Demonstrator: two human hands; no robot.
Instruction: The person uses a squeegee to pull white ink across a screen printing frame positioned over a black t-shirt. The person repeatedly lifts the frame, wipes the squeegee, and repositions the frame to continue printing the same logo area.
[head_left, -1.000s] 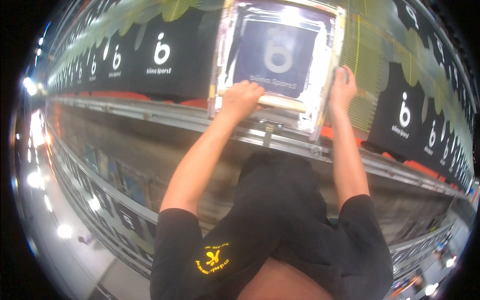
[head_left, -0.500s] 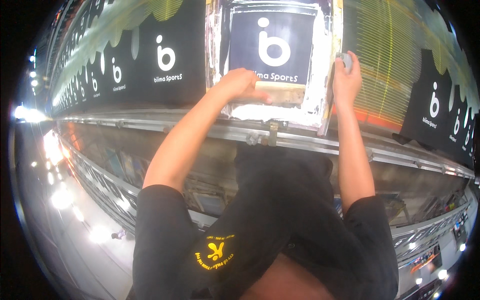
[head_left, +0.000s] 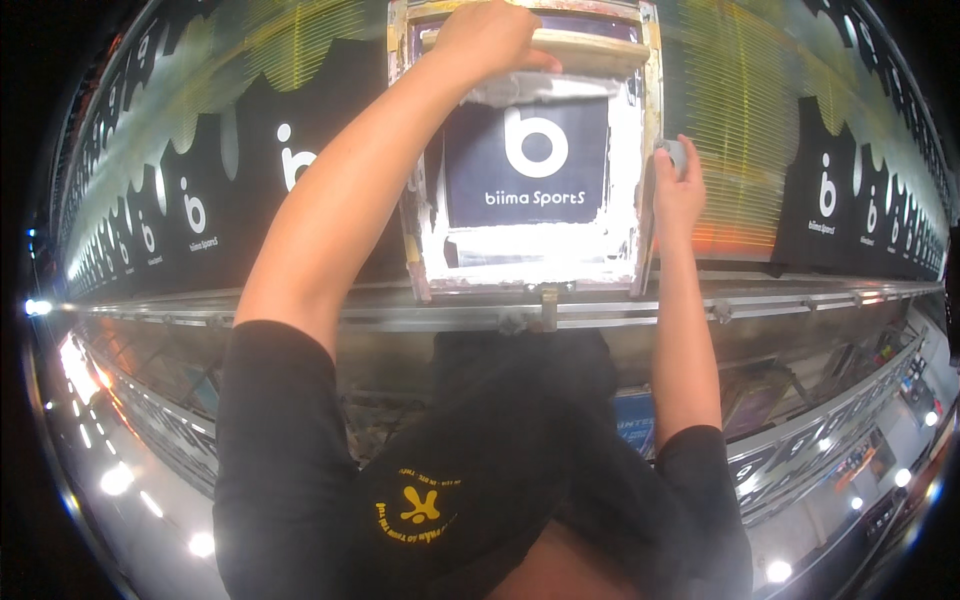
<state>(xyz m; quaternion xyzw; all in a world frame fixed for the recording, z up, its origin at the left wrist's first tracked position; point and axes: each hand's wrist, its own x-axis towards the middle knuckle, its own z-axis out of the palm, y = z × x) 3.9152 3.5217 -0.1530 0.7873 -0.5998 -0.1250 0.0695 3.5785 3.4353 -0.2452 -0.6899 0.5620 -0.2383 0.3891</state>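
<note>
A screen-printing frame (head_left: 646, 225) with white-smeared inner edges lies on the long table in front of me. Through its mesh a dark panel with a white emblem and lettering shows. My left hand (head_left: 488, 42) is closed round a wide squeegee (head_left: 605, 54) at the far end of the frame; a band of white ink (head_left: 540, 90) lies just on the near side of its blade. Beside the frame's right edge, my right hand (head_left: 680, 190) pinches a small grey rounded piece (head_left: 674, 153). Whether that piece is fixed to the frame cannot be made out.
Black fabric pieces with white prints, such as one on the right (head_left: 800, 190), lie along the table on both sides. Yellow-striped board surface (head_left: 735, 130) shows between them. A metal rail (head_left: 620, 312) with clamps runs along the near edge. Shelves and another printed row stand behind me.
My left hand has pushed the squeegee from the near end of the frame to its far end, with white ink along it. My right hand stays at the frame's right edge. The view has shifted slightly.
</note>
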